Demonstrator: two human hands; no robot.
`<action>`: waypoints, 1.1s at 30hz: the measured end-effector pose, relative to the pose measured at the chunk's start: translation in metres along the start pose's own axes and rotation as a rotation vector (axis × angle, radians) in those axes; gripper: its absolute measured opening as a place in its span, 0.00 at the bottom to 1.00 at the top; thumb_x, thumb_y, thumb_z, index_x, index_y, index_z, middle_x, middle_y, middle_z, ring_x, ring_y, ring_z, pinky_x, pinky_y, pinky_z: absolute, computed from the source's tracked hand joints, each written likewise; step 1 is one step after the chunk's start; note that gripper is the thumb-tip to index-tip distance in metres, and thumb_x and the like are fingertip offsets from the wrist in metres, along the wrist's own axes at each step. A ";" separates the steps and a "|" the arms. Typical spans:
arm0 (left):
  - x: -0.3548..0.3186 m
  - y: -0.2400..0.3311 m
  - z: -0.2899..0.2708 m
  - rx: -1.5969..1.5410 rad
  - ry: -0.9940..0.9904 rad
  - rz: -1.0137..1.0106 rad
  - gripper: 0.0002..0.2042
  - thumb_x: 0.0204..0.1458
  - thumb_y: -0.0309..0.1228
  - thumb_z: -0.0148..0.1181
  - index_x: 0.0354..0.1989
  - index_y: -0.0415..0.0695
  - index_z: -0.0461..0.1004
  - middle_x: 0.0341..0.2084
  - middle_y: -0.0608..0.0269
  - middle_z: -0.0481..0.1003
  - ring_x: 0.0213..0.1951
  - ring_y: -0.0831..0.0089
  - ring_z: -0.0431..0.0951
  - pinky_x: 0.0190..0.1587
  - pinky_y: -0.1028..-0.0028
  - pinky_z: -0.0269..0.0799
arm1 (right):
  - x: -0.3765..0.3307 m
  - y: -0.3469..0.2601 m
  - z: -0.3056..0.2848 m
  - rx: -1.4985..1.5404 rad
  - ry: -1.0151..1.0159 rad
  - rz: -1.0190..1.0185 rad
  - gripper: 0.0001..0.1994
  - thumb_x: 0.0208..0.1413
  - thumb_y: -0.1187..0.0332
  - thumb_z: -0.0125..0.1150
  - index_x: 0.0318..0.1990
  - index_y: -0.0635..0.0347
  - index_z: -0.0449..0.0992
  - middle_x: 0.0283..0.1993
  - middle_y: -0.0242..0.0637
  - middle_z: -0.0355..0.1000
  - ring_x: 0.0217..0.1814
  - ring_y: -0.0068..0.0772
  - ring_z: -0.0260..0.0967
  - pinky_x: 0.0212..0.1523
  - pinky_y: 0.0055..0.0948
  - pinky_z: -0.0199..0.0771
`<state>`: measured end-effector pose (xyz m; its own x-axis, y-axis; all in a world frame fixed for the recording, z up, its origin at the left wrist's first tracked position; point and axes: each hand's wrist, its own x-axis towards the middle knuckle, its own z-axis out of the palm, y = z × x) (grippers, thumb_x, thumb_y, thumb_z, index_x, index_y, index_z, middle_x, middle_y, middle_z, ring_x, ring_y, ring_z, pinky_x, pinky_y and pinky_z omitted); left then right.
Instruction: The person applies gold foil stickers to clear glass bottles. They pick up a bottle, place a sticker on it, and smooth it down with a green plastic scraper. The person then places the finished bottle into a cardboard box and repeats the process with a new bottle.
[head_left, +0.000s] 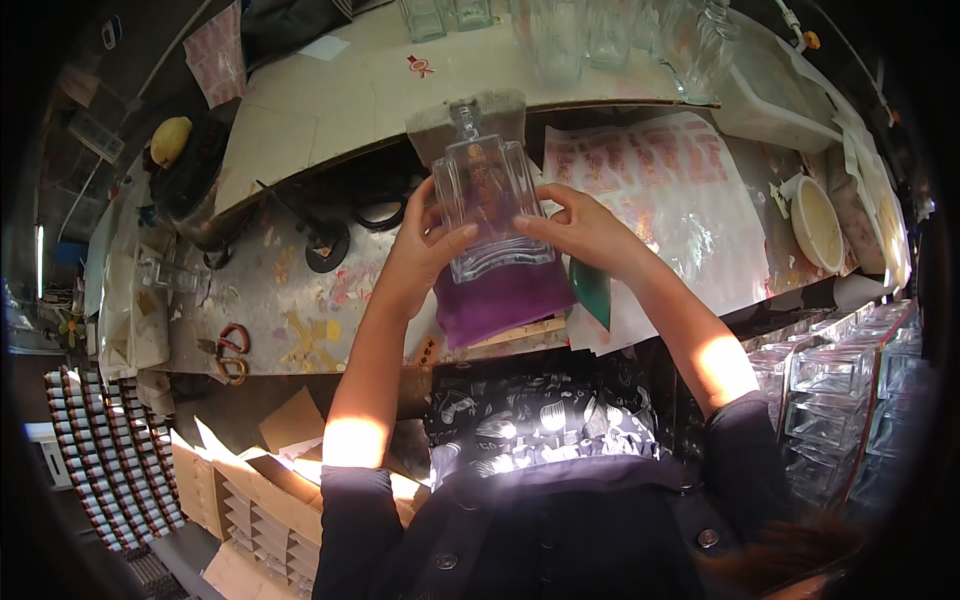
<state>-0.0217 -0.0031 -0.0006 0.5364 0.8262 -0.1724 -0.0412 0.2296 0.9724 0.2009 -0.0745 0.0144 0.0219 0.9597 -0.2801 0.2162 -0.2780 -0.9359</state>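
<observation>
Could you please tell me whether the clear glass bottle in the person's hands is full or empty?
Empty: the glass bottle is clear throughout, with the purple cloth showing through its base and no liquid visible.

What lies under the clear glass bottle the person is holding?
A purple cloth lies under the glass bottle, which both hands grip. The cloth covers the worktop beneath it, so nothing under it shows.

Clear square glass bottle [492,205] lying on purple cloth [503,297].
</observation>
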 end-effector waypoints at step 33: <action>-0.007 -0.007 -0.003 -0.134 -0.013 0.018 0.40 0.46 0.24 0.67 0.67 0.39 0.48 0.55 0.51 0.63 0.58 0.64 0.67 0.58 0.69 0.65 | -0.004 -0.001 0.002 -0.037 -0.033 0.010 0.28 0.52 0.50 0.65 0.50 0.66 0.72 0.26 0.31 0.72 0.28 0.18 0.65 0.30 0.21 0.65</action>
<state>-0.0278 -0.0091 -0.0062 0.5451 0.8243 -0.1527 -0.1622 0.2824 0.9455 0.1988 -0.0779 0.0165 -0.0079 0.9550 -0.2964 0.2518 -0.2850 -0.9249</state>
